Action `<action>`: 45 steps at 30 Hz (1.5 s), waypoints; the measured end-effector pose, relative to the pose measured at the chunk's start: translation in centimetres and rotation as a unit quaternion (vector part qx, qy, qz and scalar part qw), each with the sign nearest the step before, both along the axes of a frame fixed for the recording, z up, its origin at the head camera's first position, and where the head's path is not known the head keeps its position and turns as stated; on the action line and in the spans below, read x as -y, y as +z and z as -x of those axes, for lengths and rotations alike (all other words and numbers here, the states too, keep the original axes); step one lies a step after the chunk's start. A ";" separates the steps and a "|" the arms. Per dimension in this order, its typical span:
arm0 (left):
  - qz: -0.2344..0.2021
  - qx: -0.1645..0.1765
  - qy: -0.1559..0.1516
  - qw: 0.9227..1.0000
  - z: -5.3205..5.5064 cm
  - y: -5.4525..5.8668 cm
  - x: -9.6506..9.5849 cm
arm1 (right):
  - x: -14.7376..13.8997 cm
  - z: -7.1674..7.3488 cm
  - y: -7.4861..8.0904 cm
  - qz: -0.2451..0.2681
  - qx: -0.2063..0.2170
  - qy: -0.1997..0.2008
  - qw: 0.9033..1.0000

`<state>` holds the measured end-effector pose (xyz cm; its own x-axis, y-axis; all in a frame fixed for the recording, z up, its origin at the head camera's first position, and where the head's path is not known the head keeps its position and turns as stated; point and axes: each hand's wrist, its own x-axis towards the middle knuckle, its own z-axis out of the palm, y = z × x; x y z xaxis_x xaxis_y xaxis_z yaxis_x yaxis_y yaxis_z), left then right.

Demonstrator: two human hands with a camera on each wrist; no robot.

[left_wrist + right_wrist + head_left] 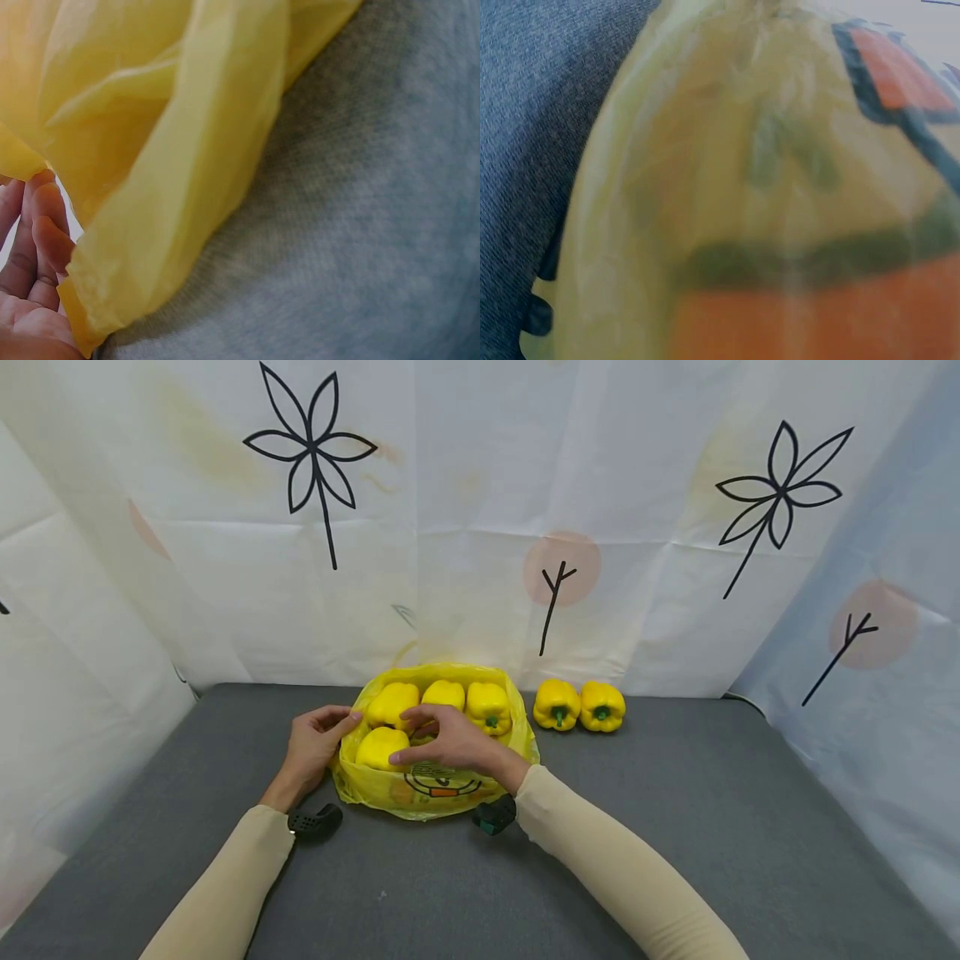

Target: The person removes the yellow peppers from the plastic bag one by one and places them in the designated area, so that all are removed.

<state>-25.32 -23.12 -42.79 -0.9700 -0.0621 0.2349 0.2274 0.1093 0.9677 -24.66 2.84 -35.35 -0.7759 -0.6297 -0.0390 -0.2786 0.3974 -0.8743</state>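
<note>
A yellow plastic bag [435, 793] with a printed front stands open on the table, holding several yellow bell peppers [393, 703]. My left hand [315, 739] pinches the bag's left rim. The left wrist view shows its fingers [46, 214] beside the hanging bag side [187, 172]. Reaching in over the front rim from the right, my right hand [453, 739] holds the front-left bell pepper [381, 748] between thumb and fingers. In the right wrist view the bag's printed side [727, 187] fills most of the picture and hides that hand.
Two more yellow bell peppers [557, 705] sit side by side on the grey tabletop [420, 893], just right of the bag. A white printed cloth [480, 468] hangs behind the table and along both sides.
</note>
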 end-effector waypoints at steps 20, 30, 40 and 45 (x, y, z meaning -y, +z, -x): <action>-0.003 -0.005 -0.006 1.000 -0.2 0.4 -0.1 | 0.7 -0.4 -0.5 0.003 -0.004 0.001 1.000; -0.010 0.000 -0.006 1.000 -0.3 0.4 -0.1 | 1.0 -0.7 -0.8 0.005 -0.003 0.031 0.999; -0.005 -0.005 -0.006 1.000 -0.1 0.3 -0.1 | 1.0 -0.9 -0.9 -0.006 0.009 0.019 1.000; -0.007 -0.004 -0.006 1.000 0.0 0.3 -0.1 | 1.0 -1.1 -1.0 -0.012 0.012 0.015 1.000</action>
